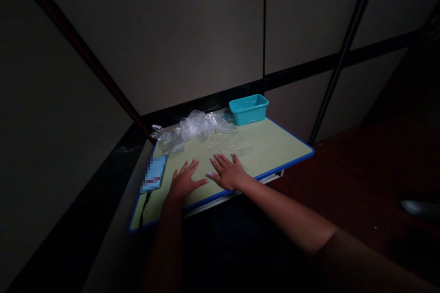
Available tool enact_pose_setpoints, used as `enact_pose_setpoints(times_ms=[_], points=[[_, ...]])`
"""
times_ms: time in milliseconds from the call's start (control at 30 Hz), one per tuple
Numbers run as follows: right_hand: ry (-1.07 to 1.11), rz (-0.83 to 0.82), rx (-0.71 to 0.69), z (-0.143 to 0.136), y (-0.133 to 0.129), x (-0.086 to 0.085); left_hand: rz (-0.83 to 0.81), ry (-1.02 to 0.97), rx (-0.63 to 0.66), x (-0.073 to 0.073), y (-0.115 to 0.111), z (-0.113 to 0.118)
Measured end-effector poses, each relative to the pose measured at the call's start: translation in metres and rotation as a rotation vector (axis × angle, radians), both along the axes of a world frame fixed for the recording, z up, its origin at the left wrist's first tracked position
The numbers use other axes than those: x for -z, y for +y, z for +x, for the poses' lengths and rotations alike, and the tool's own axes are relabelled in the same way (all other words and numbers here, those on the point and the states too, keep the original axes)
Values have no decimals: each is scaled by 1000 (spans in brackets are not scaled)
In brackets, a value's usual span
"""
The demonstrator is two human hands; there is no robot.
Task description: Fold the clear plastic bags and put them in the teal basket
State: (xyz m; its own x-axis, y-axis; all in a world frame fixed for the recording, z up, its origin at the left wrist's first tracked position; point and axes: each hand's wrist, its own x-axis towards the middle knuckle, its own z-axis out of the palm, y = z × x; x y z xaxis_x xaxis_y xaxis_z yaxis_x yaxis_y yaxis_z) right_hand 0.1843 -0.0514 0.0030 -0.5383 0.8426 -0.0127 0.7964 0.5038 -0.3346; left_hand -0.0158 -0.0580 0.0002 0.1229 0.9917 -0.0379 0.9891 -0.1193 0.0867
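Observation:
Both my hands rest palm down on a pale yellow-green table [285, 144] with a blue edge. My left hand [184, 183] has its fingers spread and holds nothing. To its right lies my right hand [228, 171], also flat with fingers apart. Just beyond my right fingertips is a thin clear plastic bag [225, 145], lying flat. Farther back sits a heap of crumpled clear plastic bags [197, 126]. A turquoise rectangular basket [249, 110] stands at the back right corner, touching or close to the heap.
On the table's left side lies a flat light-blue item [154, 173], partly pixelated, with a dark strap [144, 210] hanging toward the front edge. A panelled wall [192, 46] rises behind the table. At right, a shoe [421, 208] shows on the dark red floor [343, 183].

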Motion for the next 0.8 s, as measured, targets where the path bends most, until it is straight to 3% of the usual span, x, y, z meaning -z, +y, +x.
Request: enact_pose_setpoints(times_ms=[467, 800], points=[[-78, -4, 89, 45, 0, -5, -14, -35, -9, -1, 1, -2], [-113, -6, 147, 57, 1, -5, -11, -15, 4, 2, 3, -5]])
